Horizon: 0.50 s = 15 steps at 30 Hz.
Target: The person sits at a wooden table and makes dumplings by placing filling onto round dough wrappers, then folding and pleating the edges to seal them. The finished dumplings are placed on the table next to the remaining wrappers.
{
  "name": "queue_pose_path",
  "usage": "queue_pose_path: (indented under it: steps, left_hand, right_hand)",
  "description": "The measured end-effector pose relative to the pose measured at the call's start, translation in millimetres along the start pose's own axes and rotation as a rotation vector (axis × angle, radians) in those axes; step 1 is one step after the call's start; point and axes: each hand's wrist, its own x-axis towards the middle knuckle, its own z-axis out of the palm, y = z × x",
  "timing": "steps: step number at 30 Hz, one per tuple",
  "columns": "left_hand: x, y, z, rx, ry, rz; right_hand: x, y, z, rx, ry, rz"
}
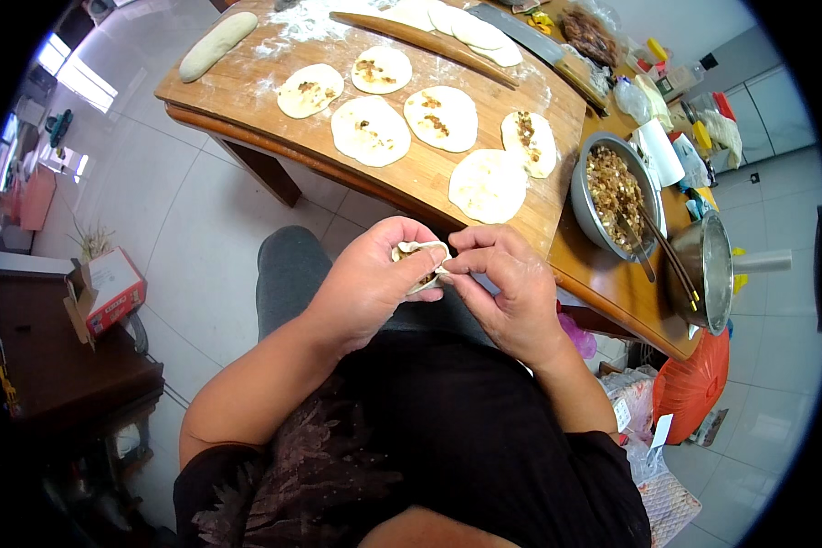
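Observation:
My left hand (377,281) cups a partly folded dough wrapper (411,248) with brown filling showing inside, its thumb over the filling. The fingertips of my right hand (503,281) pinch the wrapper's right edge. Beyond my hands, on the floured wooden board (246,103), lie several flat dough rounds (370,130), most with traces of filling. A stack of plain rounds (479,34) lies at the back beside a wooden rolling pin (425,46), and a dough roll (218,46) rests at the far left corner.
Right of the board stand a metal bowl of chopped filling (609,192) with a spoon and chopsticks, and a second metal pot (716,274). A cleaver (520,34) lies at the back. Jars and bags crowd the table's far side; a red plastic basket (692,383) is below right.

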Motion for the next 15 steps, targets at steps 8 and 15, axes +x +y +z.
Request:
queue_pose_path:
  steps: [8, 15]
  left_hand:
    - [-2.4, 7.0, 1.2, -0.020, 0.012, -0.015]
    - [-0.2, 5.9, -2.0, 0.004, 0.007, -0.001]
  right_hand:
    - [-4.8, 3.6, -0.3, 0.005, 0.034, 0.053]
    - [-5.1, -2.6, -2.6, 0.042, -0.035, 0.225]
